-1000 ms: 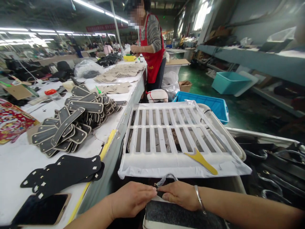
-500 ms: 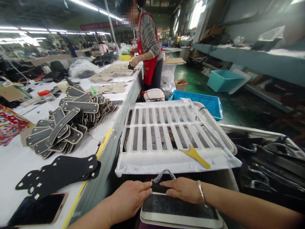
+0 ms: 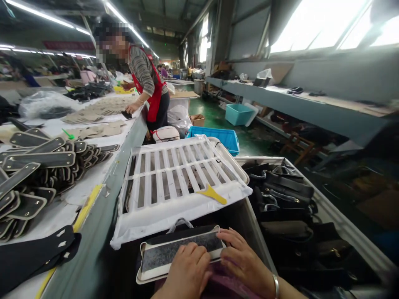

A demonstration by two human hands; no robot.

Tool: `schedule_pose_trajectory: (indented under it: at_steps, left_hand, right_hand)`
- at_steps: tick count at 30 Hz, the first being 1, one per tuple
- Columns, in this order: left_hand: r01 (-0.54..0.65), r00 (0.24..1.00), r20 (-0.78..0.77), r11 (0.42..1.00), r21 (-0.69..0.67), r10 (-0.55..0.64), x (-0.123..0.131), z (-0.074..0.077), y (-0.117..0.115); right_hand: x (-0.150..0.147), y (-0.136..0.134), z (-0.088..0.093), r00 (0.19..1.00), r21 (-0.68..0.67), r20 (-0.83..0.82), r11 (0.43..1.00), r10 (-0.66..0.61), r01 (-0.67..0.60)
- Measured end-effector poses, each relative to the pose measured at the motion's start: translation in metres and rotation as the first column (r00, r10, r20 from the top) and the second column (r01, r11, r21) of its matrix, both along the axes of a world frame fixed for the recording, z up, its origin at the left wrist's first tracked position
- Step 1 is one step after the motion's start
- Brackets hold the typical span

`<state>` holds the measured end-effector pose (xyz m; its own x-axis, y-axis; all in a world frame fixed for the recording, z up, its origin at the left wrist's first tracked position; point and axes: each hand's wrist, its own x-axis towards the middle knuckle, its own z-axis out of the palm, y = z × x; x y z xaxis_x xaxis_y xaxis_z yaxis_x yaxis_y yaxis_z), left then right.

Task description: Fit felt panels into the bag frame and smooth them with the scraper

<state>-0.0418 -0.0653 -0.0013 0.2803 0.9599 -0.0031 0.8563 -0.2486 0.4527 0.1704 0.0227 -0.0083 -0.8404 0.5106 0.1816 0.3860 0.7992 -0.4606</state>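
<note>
In the head view, a black bag [image 3: 177, 249] with a grey panel edged in white lies in front of me. A plastic-wrapped handle [image 3: 180, 223] sticks up at its far side. My left hand [image 3: 188, 268] is closed over its near edge, knuckles up. With fingers bent round the right end of the bag, my right hand [image 3: 245, 259] holds it there. A bracelet circles my right wrist. The underside of the bag and my left fingertips are hidden.
Just beyond is a white slatted rack [image 3: 174, 174] carrying a yellow scraper-like tool [image 3: 215, 194]. At right, a bin [image 3: 339, 211] holds several black bags. The table [image 3: 93, 236] on the left carries piled straps [image 3: 40, 160]. A co-worker [image 3: 149, 83] in a red apron leans over it.
My view has swung right. My hands have left the bag's far edge: the left is now at the near edge, the right at the right end. The bag has turned slightly.
</note>
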Motion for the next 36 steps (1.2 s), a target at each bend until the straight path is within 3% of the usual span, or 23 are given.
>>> schedule_pose_trajectory:
  at_steps: [4,9,19,21,23,25,27,32,36]
  left_hand:
    - [-0.098,0.995,0.031,0.995,0.023,0.097,0.008,-0.004,-0.005]
    - [-0.24,0.97,0.022,0.971,-0.004,0.24,0.02,0.007,-0.005]
    - [-0.368,0.927,-0.092,0.929,-0.03,0.364,0.033,0.016,0.012]
    - [-0.37,0.925,-0.107,0.928,-0.042,0.364,0.035,0.017,0.014]
    - [-0.387,0.92,-0.091,0.92,-0.065,0.38,0.036,0.018,0.014]
    - [-0.413,0.91,-0.057,0.908,-0.074,0.41,0.035,0.02,0.011]
    - [-0.425,0.904,-0.059,0.905,-0.034,0.422,0.028,0.023,0.005]
    - [-0.425,0.904,-0.036,0.904,0.048,0.427,-0.008,0.026,-0.027]
    - [-0.473,0.88,-0.008,0.879,0.067,0.474,-0.024,0.019,-0.043]
  right_hand:
    - [-0.001,-0.01,-0.023,0.975,0.039,-0.195,0.992,-0.109,0.119]
    - [-0.013,-0.02,-0.023,0.937,0.007,-0.269,0.972,-0.223,0.234]
    - [-0.032,-0.021,-0.03,0.854,-0.175,-0.195,0.874,-0.483,0.454]
    - [-0.029,-0.019,-0.024,0.861,-0.062,-0.205,0.885,-0.465,0.462]
    - [-0.023,-0.021,-0.018,0.911,0.207,-0.23,0.898,-0.342,0.389]
    - [-0.017,-0.026,-0.015,0.969,0.483,-0.206,0.847,-0.136,0.221]
    - [-0.014,-0.03,-0.015,0.988,0.634,-0.155,0.768,0.013,0.089]
    - [-0.016,-0.037,-0.022,0.999,0.746,-0.027,0.666,0.024,0.004]
    - [-0.028,-0.043,-0.027,0.999,0.756,-0.053,0.653,-0.004,0.043]
